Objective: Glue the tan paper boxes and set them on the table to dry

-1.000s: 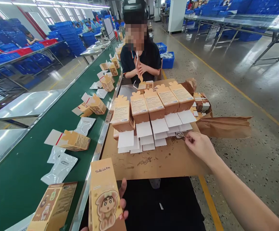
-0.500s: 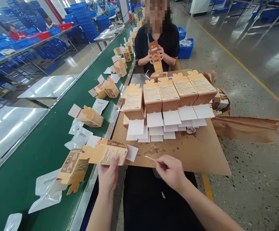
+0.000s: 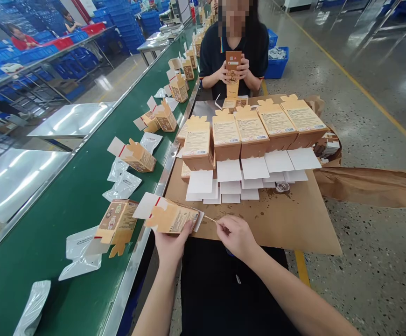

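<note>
My left hand (image 3: 171, 243) grips a tan-and-brown cardboard carton (image 3: 175, 218) from below, thumb on its printed side. The carton lies tilted sideways, with white flaps sticking out at both ends. In the pinched fingers of my right hand (image 3: 237, 237) is a thin cotton swab (image 3: 210, 219), its tip close to the carton's right end. Whether the tip touches the carton I cannot tell. Just beyond both hands, similar cartons (image 3: 227, 135) stand in a row on a brown cardboard sheet (image 3: 290, 224), above stacked white flaps (image 3: 199, 183).
A green conveyor belt (image 3: 84, 186) on my left carries open cartons (image 3: 119, 219) and clear plastic pouches (image 3: 84, 252). A small round clear dish (image 3: 282, 187) sits by the flaps. Across the table a co-worker (image 3: 206, 58) holds another carton. Brown paper (image 3: 367, 184) juts out at the right.
The carton in my left hand has moved right and turned, showing a white flap at its left end. The swab has moved left, nearer the carton. Cartons on the belt have shifted away from me.
</note>
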Action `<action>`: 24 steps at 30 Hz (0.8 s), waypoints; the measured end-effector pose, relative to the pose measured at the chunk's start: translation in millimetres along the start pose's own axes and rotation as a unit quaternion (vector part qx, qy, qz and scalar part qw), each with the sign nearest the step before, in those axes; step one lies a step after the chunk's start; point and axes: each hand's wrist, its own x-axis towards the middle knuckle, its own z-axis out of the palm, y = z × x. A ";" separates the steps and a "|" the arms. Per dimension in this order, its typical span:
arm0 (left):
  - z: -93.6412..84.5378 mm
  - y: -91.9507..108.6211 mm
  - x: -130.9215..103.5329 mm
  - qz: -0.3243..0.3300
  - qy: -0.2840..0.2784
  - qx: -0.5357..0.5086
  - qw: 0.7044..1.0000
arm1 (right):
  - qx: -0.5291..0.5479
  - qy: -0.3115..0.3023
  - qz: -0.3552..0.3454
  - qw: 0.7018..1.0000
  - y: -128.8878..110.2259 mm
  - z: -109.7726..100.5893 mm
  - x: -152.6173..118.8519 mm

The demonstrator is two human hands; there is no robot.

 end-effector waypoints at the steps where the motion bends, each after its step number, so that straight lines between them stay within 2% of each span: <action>1: 1.6 -2.7 -0.1 0.008 0.000 0.013 1.000 | 0.001 0.009 0.006 1.000 -0.4 -5.6 -3.2; 5: 10.8 -11.7 -3.4 0.074 0.042 0.048 0.995 | 0.030 0.048 0.034 0.998 -4.0 -28.0 -16.8; 8: 17.9 -13.5 -9.2 0.094 0.057 0.069 0.992 | 0.051 0.055 0.047 0.996 -6.0 -39.4 -24.1; 15: 22.5 -12.3 -13.6 0.116 0.073 0.112 0.984 | 0.051 0.053 0.075 0.994 -7.7 -47.9 -34.1; 19: 25.1 -17.2 -10.5 0.132 0.060 0.119 0.982 | 0.051 0.050 0.085 0.994 -7.0 -52.6 -32.4; 22: 17.3 -18.4 -2.3 0.132 0.043 0.130 0.982 | 0.063 0.059 0.094 0.992 -3.4 -60.8 -32.6; 24: -2.5 -15.6 6.9 0.128 0.057 0.142 0.980 | 0.062 0.075 0.105 0.990 0.2 -69.1 -35.9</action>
